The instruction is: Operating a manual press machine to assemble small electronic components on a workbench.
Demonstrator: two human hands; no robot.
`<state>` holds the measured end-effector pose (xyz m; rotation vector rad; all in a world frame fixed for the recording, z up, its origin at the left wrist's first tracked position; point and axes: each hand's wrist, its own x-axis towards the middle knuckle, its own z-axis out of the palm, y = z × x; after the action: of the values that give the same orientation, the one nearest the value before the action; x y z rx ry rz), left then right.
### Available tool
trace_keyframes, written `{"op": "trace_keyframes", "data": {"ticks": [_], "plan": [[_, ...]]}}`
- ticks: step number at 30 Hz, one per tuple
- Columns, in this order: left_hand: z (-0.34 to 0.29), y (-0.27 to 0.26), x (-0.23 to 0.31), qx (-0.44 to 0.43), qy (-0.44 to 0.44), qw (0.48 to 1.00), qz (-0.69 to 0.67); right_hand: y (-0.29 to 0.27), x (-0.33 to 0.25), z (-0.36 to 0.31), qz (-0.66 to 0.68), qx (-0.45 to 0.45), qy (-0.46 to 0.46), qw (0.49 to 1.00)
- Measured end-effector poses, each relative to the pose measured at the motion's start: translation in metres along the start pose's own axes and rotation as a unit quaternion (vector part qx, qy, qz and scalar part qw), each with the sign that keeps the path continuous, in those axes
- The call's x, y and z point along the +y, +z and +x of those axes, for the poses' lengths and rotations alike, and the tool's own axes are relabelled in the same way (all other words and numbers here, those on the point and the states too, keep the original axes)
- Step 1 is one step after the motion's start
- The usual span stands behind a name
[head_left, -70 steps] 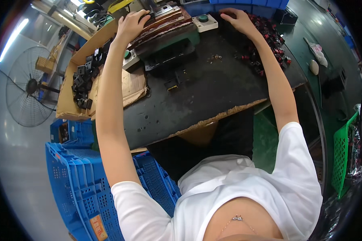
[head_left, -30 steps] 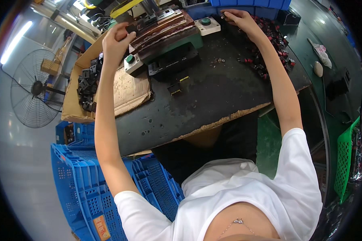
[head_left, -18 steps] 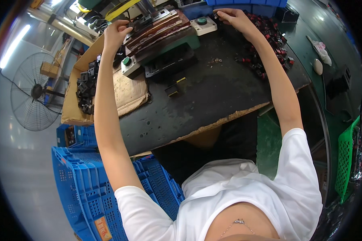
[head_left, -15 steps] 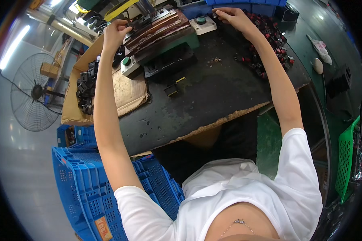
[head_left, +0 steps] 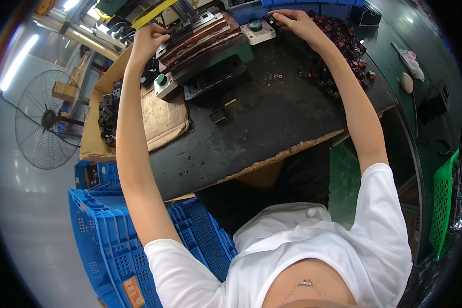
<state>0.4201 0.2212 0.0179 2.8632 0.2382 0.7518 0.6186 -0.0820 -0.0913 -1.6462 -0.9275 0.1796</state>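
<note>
My left hand is at the left end of the layered brown-edged press fixture, fingers and thumb pinched together; what they hold, if anything, is hidden. Beyond the right end of the fixture, my right hand has thumb and fingers closed around a small dark part, too small to name. Between the hands, a metal-topped holder sits on the fixture. One green push-button box stands at its front left, another at its right, near my right hand.
A heap of black and red parts lies on the right of the dark worktable. A cardboard box of black parts stands left. A small black-and-yellow piece and metal bits lie in front. Blue crates stand lower left.
My left forearm has shifted very slightly left. My right hand and the things on the table look nearly the same.
</note>
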Motion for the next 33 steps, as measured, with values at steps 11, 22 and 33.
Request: {"op": "trace_keyframes", "data": {"ticks": [11,22,33], "plan": [[0.002,-0.001,0.001,-0.036,-0.016,0.999,-0.032,0.003,-0.005,-0.002,0.015,-0.008,-0.007,1.000],[-0.008,0.012,-0.006,-0.019,0.008,0.994,-0.106,0.002,-0.002,0.001,0.017,-0.014,-0.009,1.000],[-0.046,-0.004,-0.012,0.110,0.018,0.989,-0.096,0.005,-0.004,-0.001,0.029,-0.025,0.020,0.999]]}}
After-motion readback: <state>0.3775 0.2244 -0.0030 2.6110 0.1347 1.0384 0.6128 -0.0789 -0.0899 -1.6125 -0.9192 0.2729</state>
